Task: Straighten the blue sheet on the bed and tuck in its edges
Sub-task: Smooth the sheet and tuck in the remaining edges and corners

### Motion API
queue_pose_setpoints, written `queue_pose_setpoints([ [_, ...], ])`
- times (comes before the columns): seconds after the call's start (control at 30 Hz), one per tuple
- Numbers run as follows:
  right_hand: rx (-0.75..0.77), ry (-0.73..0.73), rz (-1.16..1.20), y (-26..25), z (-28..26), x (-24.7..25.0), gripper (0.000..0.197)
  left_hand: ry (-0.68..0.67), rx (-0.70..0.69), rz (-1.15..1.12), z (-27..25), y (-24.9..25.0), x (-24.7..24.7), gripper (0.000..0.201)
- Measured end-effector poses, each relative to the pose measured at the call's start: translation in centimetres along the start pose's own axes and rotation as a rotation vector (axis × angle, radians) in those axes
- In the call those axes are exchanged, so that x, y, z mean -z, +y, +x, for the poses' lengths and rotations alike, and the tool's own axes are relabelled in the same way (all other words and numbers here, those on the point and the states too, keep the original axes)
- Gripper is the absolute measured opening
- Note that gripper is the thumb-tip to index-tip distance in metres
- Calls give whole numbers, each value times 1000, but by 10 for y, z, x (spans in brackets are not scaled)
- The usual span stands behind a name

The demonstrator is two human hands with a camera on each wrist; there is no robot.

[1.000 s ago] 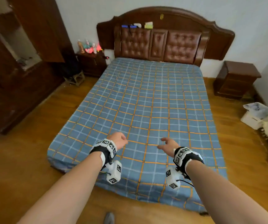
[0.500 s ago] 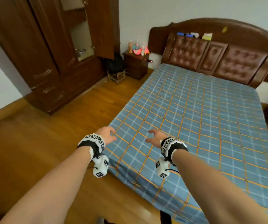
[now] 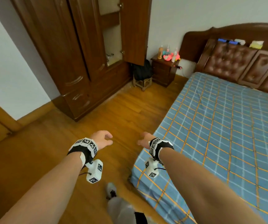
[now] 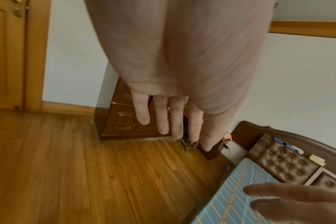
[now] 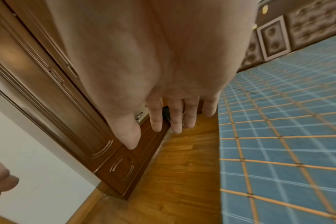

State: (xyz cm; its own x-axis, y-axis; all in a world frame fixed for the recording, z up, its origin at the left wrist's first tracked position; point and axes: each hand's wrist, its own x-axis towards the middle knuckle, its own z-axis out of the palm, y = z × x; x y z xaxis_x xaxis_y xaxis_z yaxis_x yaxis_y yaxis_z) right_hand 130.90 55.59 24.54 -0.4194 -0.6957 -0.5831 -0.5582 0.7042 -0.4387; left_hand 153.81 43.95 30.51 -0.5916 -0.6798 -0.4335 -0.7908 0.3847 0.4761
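Observation:
The blue sheet with orange and white checks lies flat over the bed at the right; its near-left corner hangs over the mattress edge. My left hand hovers over the wooden floor left of the bed, fingers relaxed and holding nothing. My right hand floats just off the bed's left edge near the foot corner, fingers loosely spread, holding nothing. The left wrist view shows the left fingers hanging straight. In the right wrist view the right fingers hang beside the sheet.
A tall brown wardrobe with one door open stands at the left. A nightstand with bottles and a small stool sit by the padded headboard. Wooden floor runs along the bed's left side. My foot is below.
The view has swung left from the foot of the bed to its left side. Both hands have moved off the sheet; the left is now over the floor.

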Motion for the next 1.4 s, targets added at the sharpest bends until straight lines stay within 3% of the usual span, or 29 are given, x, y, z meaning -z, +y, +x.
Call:
queue_pose_setpoints([
  [0.27,85,-85,-72,-186,238,13,58,91,119,43,158,-109,180,26],
  [0.43,181,-90,-150,-290,290,80,57,84,108,34,255,-134,262,28],
  [0.57,161,29,-149,-310,351,156,54,58,5,29,356,-117,301,28],
  [0.77,-77,71,43,-275,452,233,46,-89,-168,60,540,-60,332,25],
  [0.87,-210,148,115,-240,489,281,40,-182,-324,127,642,14,349,25],
  [1.0,-415,255,177,-181,500,360,30,-231,-526,173,757,143,342,23],
  [1.13,-653,458,347,-126,479,397,34,-417,-786,330,814,266,296,23],
  [1.27,-849,468,546,-64,471,400,38,-569,-950,492,843,363,237,24],
  [1.4,-929,463,661,4,498,414,37,-599,-1047,592,879,441,193,21],
])
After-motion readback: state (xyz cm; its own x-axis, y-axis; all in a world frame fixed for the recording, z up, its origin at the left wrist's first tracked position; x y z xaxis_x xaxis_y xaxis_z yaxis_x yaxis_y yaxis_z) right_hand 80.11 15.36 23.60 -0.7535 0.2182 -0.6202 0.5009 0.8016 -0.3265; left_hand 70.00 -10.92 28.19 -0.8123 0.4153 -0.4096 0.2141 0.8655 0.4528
